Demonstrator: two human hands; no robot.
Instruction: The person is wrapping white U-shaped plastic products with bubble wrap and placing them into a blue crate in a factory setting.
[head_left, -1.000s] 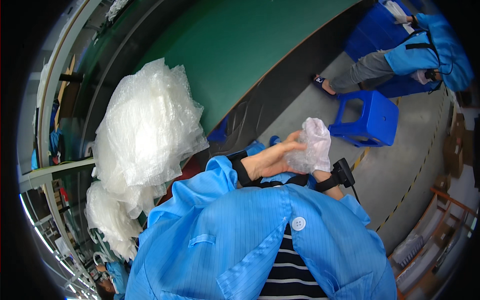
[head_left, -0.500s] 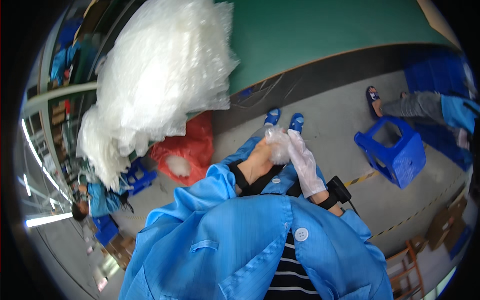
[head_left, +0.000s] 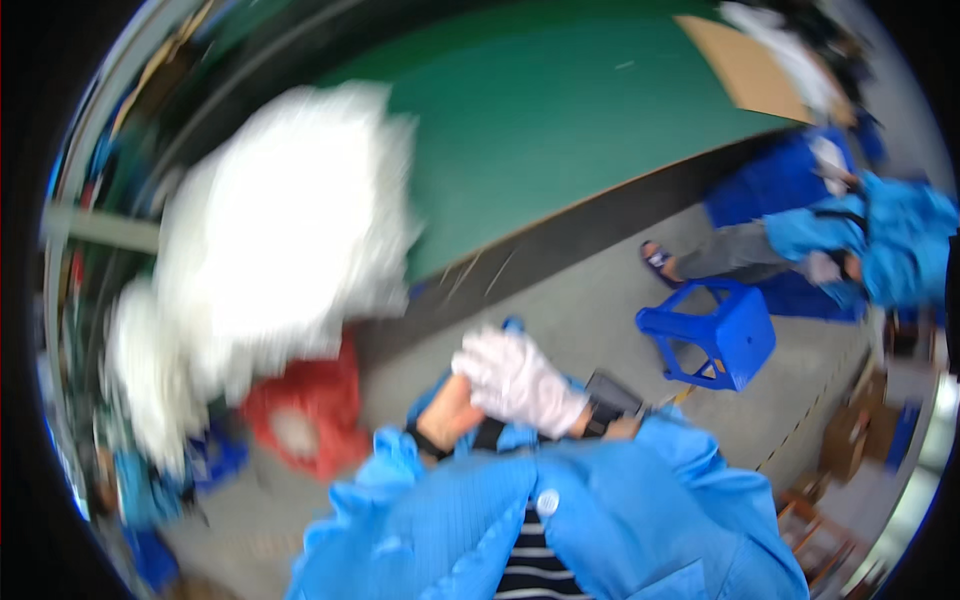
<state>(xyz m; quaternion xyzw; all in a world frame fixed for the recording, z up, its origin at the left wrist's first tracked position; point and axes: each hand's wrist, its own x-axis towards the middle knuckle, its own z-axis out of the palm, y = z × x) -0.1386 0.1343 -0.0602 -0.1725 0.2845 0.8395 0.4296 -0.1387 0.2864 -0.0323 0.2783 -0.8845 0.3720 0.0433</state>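
The picture is smeared by motion. My right hand [head_left: 520,385] wears a white glove and lies over my lap with its fingers loosely stretched, holding nothing. My bare left hand [head_left: 448,418] sits just under and left of it, pinching the glove near the fingertips. A black strap circles my left wrist, and a black device [head_left: 612,398] is strapped at my right wrist. Both sleeves belong to my blue work coat [head_left: 600,520].
A big heap of clear plastic bags [head_left: 290,250] lies on the left part of a green table [head_left: 570,120]. A red bag [head_left: 305,405] stands on the grey floor under it. A blue stool [head_left: 725,335] and a seated person in blue [head_left: 860,245] are to the right.
My head has swung, so the table and the seated person show again. My gloved right hand has turned leftward over my left hand, which still holds the glove.
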